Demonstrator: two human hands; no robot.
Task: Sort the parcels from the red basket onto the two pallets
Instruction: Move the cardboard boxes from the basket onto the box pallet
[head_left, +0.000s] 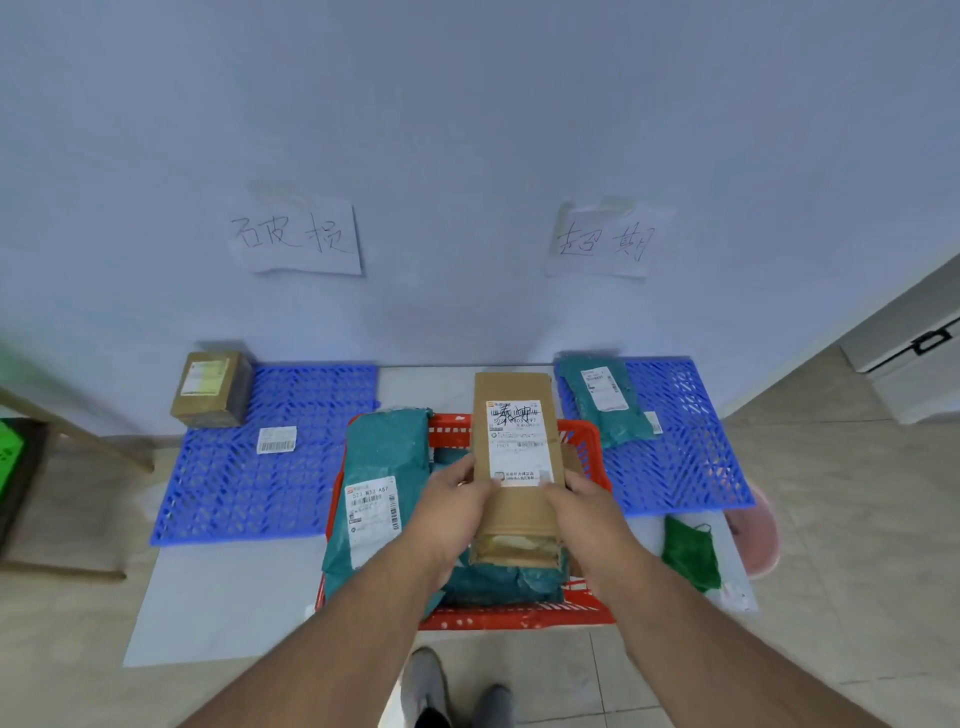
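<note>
A long brown cardboard parcel (511, 457) is held up over the red basket (589, 441), gripped on its two sides by the left hand (457, 501) and right hand (576, 501), near end torn open. A teal mailer (376, 483) is leaned in the basket's left side. One brown box (210, 387) is parked on the left blue pallet (249, 493), another teal bag (608, 397) on the right blue pallet (691, 441).
</note>
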